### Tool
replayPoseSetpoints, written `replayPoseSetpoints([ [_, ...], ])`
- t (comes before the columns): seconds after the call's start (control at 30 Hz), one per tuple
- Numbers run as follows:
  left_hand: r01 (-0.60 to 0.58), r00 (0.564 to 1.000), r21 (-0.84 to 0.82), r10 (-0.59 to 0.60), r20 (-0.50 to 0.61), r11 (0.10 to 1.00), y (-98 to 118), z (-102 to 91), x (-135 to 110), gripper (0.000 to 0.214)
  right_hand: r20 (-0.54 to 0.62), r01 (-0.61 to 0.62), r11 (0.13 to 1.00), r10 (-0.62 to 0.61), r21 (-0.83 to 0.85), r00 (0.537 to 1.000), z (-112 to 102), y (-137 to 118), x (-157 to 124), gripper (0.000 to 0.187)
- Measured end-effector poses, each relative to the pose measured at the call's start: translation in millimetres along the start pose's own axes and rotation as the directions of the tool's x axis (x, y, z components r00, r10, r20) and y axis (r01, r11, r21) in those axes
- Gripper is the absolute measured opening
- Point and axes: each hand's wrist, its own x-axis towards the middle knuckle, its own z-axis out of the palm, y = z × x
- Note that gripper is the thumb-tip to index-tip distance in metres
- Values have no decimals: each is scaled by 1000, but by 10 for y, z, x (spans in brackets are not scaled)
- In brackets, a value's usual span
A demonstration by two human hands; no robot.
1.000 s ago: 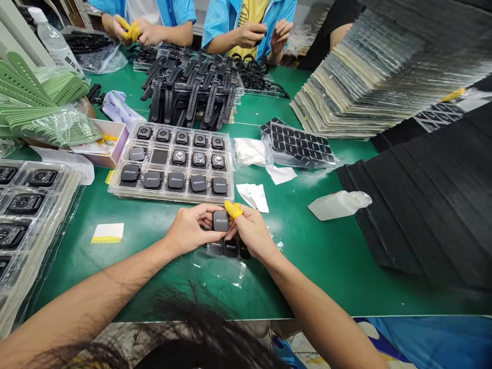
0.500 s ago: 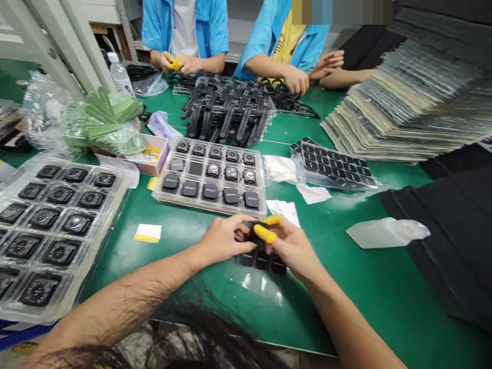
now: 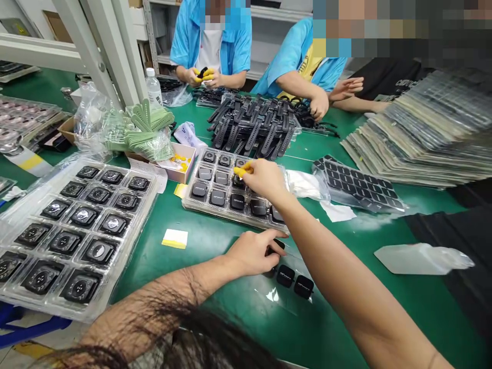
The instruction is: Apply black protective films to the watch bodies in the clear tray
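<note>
My right hand (image 3: pixel 263 178), with yellow finger cots on thumb and forefinger, reaches over the clear tray (image 3: pixel 215 211) of black watch bodies. It pinches one watch body (image 3: pixel 239 181) in the tray's middle row. My left hand (image 3: pixel 251 252) rests on the green table nearer to me, its fingers curled onto a small black watch body (image 3: pixel 275 245). Two more black watch bodies (image 3: pixel 286 275) lie beside it on a clear film (image 3: pixel 269 297).
A large tray of watch bodies (image 3: pixel 77 220) sits at left, and a yellow-white pad (image 3: pixel 175 238) lies between the trays. A plastic bottle (image 3: pixel 423 259) lies at right below stacked sheets (image 3: pixel 423 138). Black straps (image 3: pixel 253 128) and green straps (image 3: pixel 148 128) are behind. Co-workers sit across the table.
My right hand has left the piece held between both hands and gone forward to the tray. My left hand stays by the black pieces. The view has tilted up.
</note>
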Motion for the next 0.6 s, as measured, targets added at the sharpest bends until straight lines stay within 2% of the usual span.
replayPoseSetpoints([
  [0.1, -1, 1000, -2, 1, -1, 1000, 7, -4, -2, 63, 89, -8, 991, 20, -132, 996, -54, 78, -142, 34],
  [0.23, 0, 1000, -40, 0, 3, 999, 3, -13, 5, 64, 181, 99, 973, -61, -209, 982, -119, 31, -188, 41],
  [0.37, -7, 1000, -46, 6, -15, 999, 3, -15, 1, 63, 272, 222, 936, -147, -273, 951, -175, -11, -83, 42],
  [0.43, -12, 1000, -43, 11, -18, 999, 12, -19, -8, 62, 336, 337, 892, -231, -302, 913, -215, 5, -2, 35],
  [0.53, 0, 1000, -39, -1, -29, 999, 32, -33, -21, 59, 424, 524, 798, -381, -298, 822, -288, 58, 99, 27],
  [0.6, 15, 999, -34, -16, -33, 999, 46, -46, -25, 57, 420, 586, 771, -460, -249, 783, -320, 99, 118, 24],
])
